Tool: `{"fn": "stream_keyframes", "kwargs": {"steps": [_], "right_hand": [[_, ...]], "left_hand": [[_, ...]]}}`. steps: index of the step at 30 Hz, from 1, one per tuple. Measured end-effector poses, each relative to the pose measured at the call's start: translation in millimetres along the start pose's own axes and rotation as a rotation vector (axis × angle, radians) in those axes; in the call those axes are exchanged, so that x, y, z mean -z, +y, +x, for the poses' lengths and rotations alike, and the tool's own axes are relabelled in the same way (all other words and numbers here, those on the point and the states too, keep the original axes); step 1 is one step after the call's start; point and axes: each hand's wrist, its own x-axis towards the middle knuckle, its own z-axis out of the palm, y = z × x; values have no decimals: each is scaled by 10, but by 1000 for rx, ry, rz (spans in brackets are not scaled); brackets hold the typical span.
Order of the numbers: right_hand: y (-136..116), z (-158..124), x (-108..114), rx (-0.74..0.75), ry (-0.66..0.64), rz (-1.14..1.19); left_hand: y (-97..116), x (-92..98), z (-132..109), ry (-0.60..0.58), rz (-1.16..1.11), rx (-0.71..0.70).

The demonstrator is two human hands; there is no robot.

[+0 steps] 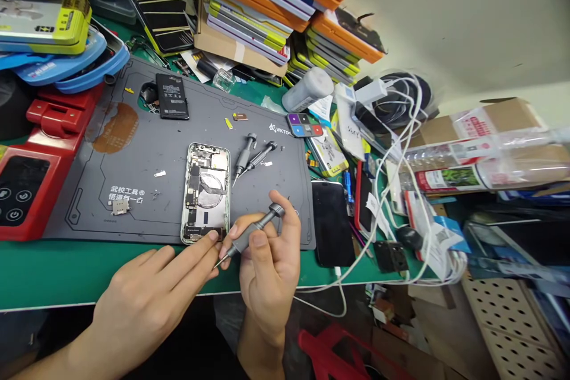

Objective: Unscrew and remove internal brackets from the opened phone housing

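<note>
My right hand (267,267) is closed around a grey precision screwdriver (252,231). The thumb and fingers wrap its shaft, and its swivel cap sticks out past the top of my fingers. The driver lies on a slant, with the cap up and to the right and the fine tip down and to the left, pointing back toward me rather than at the work.

My left hand (151,291) reaches in from the left with its fingers stretched out long. The fingertips meet the driver right at its tip. They are not curled into a fist, but I cannot tell whether they pinch the bit, a screw or nothing, because it is too small to see.

The opened phone (206,190) lies on the grey mat (133,148), just beyond both hands and slightly left of the right one. Its long axis runs away from me and its insides face up. Its near edge sits just beside my left fingertips, so the left hand is the nearer one. The driver's tip hangs just off the phone's near right corner, over the mat's front edge, not on the phone.

Two more screwdrivers (252,157) rest on the mat just right of the phone's far half. A black battery (171,96) lies further up the mat. The mat sits on the green table (44,276).
</note>
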Motion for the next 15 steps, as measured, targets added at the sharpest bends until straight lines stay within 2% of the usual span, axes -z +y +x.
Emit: {"fn": "stream_keyframes", "kwargs": {"steps": [8,15], "right_hand": [[1,2,2,13,-1,-54],[-11,-13,5,-44,5,15]], "left_hand": [[-6,4,-10,6,-4,1],[-5,4,-23,-12,-6,5]]}}
